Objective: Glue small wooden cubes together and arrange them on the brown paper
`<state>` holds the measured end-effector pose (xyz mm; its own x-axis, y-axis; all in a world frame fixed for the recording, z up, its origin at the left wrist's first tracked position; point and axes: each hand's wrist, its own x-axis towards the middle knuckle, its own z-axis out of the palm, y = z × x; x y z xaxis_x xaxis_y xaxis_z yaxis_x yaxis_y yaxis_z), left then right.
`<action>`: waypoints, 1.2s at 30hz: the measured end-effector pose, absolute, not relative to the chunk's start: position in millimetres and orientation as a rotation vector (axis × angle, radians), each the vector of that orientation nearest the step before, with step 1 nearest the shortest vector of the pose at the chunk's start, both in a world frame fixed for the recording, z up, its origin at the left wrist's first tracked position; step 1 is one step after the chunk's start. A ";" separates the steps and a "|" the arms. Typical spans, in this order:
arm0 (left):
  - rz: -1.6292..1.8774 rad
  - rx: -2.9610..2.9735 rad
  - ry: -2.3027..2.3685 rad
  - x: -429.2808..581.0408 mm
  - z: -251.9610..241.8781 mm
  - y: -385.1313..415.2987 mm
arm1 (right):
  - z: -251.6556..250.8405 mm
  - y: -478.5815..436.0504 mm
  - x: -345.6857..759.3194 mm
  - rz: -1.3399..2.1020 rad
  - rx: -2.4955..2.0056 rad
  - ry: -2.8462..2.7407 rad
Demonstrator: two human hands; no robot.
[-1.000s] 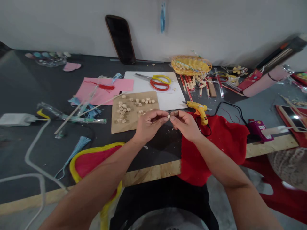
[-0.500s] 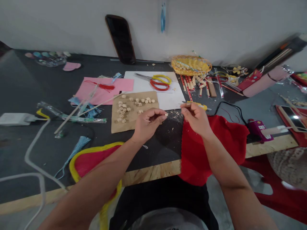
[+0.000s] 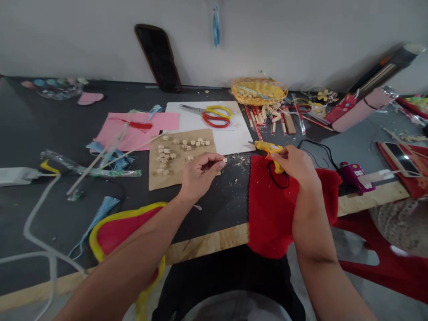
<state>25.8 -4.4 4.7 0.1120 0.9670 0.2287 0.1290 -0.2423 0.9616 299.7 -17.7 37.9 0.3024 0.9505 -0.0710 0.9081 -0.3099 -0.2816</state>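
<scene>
My left hand [image 3: 202,174] pinches a small pale piece [image 3: 224,160], which looks like a bit of wood, between thumb and forefinger. Beneath and behind that hand is a brown sheet [image 3: 160,180] bearing several small pale clusters [image 3: 165,156] like it. On the right, the fingers of my right hand [image 3: 296,165] close around the back of a yellow hot glue gun [image 3: 267,147]. The gun lies over the edge of a red cloth [image 3: 274,214], its nozzle pointing left. A black cord loop hangs by its handle. My palm hides part of the grip.
Scissors [image 3: 217,117] with red and yellow handles lie on white paper [image 3: 234,142]. A yellow basket [image 3: 259,91] stands at the back, with red-wrapped sticks [image 3: 256,117] before it. A phone [image 3: 158,58] leans on the wall. Pale crumbs are scattered between my hands.
My right hand has moved right from near the left hand, and its fingers have come onto the glue gun. My left hand keeps its pinch on the small piece. The view has shifted slightly.
</scene>
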 end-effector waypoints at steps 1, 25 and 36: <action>1.239 1.535 1.118 25.8 5.0 -4.4 | 36.6 -16.6 299.5 0.343 -2.375 -1.739; 1.353 1.659 1.122 16.4 5.7 1.1 | 30.9 -15.1 272.0 1.313 -1.225 -1.100; 1.375 1.605 1.133 14.5 0.4 4.6 | 42.8 -28.4 261.0 1.413 -1.014 -1.650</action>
